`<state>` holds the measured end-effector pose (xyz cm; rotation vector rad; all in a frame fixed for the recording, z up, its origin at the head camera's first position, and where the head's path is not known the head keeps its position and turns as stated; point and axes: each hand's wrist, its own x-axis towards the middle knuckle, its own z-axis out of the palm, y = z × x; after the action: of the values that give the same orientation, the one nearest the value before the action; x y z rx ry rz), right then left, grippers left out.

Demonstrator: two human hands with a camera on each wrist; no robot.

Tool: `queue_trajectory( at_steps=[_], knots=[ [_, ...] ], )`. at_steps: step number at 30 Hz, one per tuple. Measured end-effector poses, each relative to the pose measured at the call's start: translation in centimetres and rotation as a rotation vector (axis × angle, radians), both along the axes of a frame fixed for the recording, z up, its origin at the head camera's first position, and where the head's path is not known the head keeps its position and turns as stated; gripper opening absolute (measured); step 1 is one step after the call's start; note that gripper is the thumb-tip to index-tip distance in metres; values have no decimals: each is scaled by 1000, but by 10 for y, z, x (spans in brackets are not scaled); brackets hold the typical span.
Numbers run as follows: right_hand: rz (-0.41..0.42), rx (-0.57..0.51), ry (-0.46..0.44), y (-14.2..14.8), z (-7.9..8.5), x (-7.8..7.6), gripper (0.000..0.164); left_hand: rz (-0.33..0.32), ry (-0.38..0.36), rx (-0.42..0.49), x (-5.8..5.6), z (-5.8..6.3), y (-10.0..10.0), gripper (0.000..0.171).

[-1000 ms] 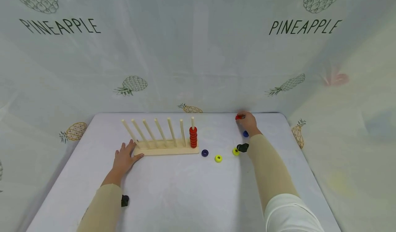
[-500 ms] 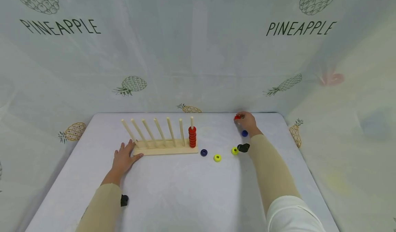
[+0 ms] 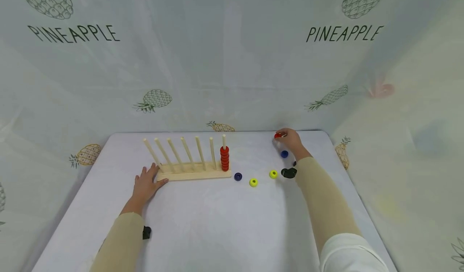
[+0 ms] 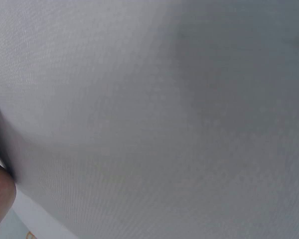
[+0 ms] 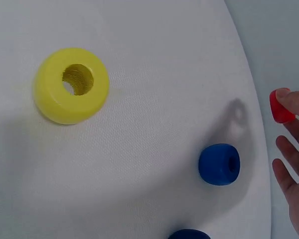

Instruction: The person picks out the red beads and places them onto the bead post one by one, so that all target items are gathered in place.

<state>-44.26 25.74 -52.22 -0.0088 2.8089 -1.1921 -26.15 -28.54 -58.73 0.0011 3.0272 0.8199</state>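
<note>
My right hand point(image 3: 291, 142) pinches a red bead point(image 3: 278, 136) between thumb and fingertip near the table's far edge. In the right wrist view the red bead point(image 5: 282, 106) is lifted off the table, its other fingers loosely spread below. A blue bead point(image 3: 284, 154) lies under that hand. My left hand point(image 3: 146, 186), fingers spread, rests against the left end of a wooden peg rack point(image 3: 195, 176). The rack has several upright pegs. Its rightmost peg carries a stack of red beads point(image 3: 224, 159); the others are bare. In the left wrist view only a fingertip point(image 4: 0, 191) shows.
On the white table point(image 3: 217, 227) lie a dark blue bead point(image 3: 237, 176) and two yellow beads, one nearer point(image 3: 253, 182) and one farther right point(image 3: 273, 174). Another dark bead point(image 3: 295, 163) shows beside the right sleeve. A pineapple-print cloth point(image 3: 232, 74) hangs behind the table.
My right hand has risen a little with the red bead in its fingers. The wrist no longer covers part of the right yellow bead. The left hand stays at the rack.
</note>
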Motion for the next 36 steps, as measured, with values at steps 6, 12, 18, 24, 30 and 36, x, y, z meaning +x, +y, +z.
queue_trajectory(
  at_steps=[6,12,18,24,30,36],
  knots=[
    [45,-9,9,-8,7,5,34,0,11,-8,3,9,-4,78],
    [65,10,-6,-19,15,10,34,6,4,-16,6,11,-7,80],
    [89,55,-6,-23,25,23,35,4,-9,-10,7,4,-1,79],
    [101,54,-4,-26,39,38,36,5,-17,-1,9,6,4,79],
    [125,61,3,-31,47,51,35,5,-25,6,8,5,3,79],
    [149,47,7,-38,55,62,32,-2,-26,-14,5,0,-1,81]
  ],
)
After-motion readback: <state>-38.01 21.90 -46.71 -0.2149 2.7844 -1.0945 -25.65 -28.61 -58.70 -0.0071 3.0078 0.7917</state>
